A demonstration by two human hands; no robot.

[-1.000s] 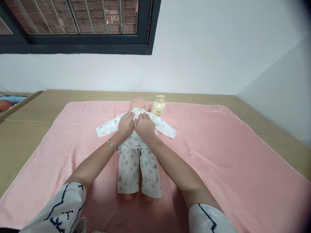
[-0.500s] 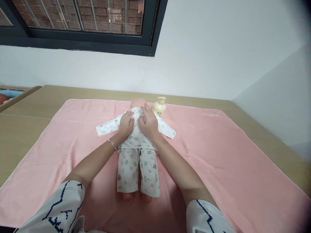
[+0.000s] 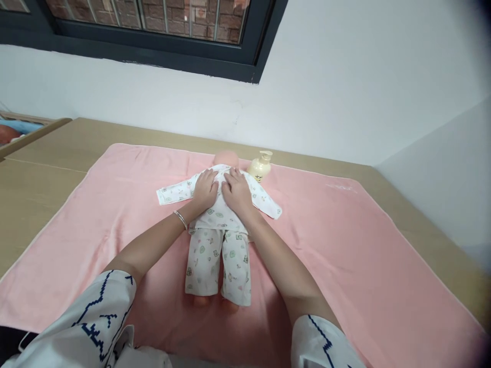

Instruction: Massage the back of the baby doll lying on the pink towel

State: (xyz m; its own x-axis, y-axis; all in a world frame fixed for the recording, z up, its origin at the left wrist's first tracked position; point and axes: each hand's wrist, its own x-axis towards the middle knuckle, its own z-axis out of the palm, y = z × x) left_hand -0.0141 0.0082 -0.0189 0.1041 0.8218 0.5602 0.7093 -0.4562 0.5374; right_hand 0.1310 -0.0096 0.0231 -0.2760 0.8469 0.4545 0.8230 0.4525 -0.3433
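Observation:
A baby doll in white patterned pajamas lies stretched out on a pink blanket, its head away from me and its feet toward me. My left hand rests flat on the left side of its upper torso, fingers extended. On the right side of the torso lies my right hand, also flat with the fingers out. Both hands touch the shirt and grip nothing. The doll's sleeves spread out to either side. Just beyond its right shoulder stands a cream pump bottle.
Under the blanket is a wooden surface, backed by a white wall. A dark-framed window is above. At the far left, a wooden ledge borders some blue and reddish items.
My right hand has come down a little toward me along the torso, its fingers now lower. The left hand stays at about the same place. The head view has tilted slightly.

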